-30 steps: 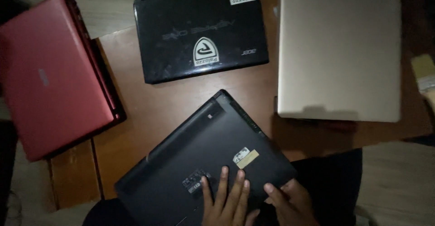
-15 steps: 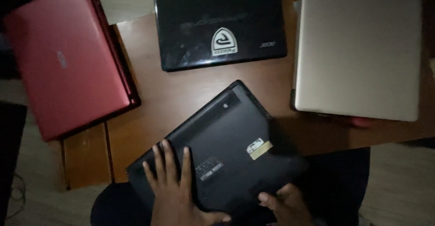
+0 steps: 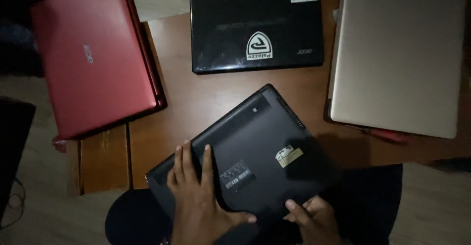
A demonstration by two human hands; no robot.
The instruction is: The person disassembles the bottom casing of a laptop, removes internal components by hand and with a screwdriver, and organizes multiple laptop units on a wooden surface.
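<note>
While three closed laptops lie along the far side of the wooden desk (image 3: 196, 107), a person steadies a fourth, a black laptop (image 3: 255, 151) turned underside up and set askew at the desk's near edge, its near corner overhanging the lap. The left hand (image 3: 196, 196) lies flat on the base, fingers spread and open, pressing rather than clasping. The right hand (image 3: 314, 218) curls its grip around the near right edge, thumb on top. A red laptop (image 3: 93, 58) juts off the far left corner, a glossy black laptop with stickers (image 3: 255, 24) sits at the far middle, and a gold laptop (image 3: 397, 53) fills the far right. The step in hand looks like positioning the upturned machine; any next move would call for a firm two-handed hold, since it hangs partly off the desk.
</note>
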